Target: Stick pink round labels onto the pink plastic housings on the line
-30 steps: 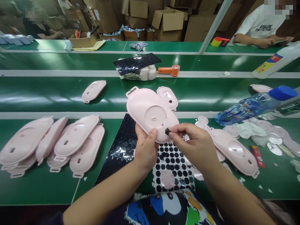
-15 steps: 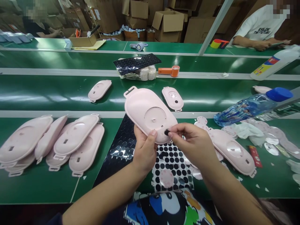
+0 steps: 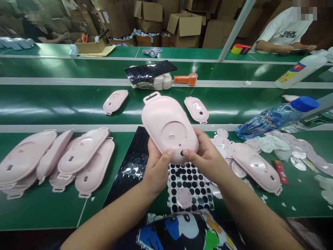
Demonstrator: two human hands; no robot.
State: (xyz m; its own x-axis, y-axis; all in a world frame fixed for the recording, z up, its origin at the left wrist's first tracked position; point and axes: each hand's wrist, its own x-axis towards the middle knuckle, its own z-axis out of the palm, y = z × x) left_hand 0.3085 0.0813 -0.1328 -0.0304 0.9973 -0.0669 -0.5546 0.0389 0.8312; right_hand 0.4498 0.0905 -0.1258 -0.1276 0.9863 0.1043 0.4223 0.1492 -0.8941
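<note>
A pale pink oval plastic shell (image 3: 162,113) with a round recess is held up in front of me, tilted, in both hands. My left hand (image 3: 158,168) grips its lower left edge, thumb on the face. My right hand (image 3: 209,158) wraps round the lower right edge. Its thumb presses on a black round sticker (image 3: 181,152) near the lower end, partly covering it. Below lies a sheet of black round stickers (image 3: 192,184), with a pink patterned disc (image 3: 184,198) on it. A black sheet (image 3: 130,170) lies to its left.
Several pink shells (image 3: 83,149) are piled at left; another shell (image 3: 256,166) lies at right among patterned discs. A blue-capped bottle (image 3: 273,119) leans there. Two shells (image 3: 116,101) (image 3: 197,109) sit on the green belt (image 3: 52,104). Beyond are an orange handheld fan (image 3: 186,80) and two people.
My right hand has gone from pinching at the black sticker to wrapping the shell's edge, thumb on the sticker. The shell has turned more upright. Shells on the belt have shifted right.
</note>
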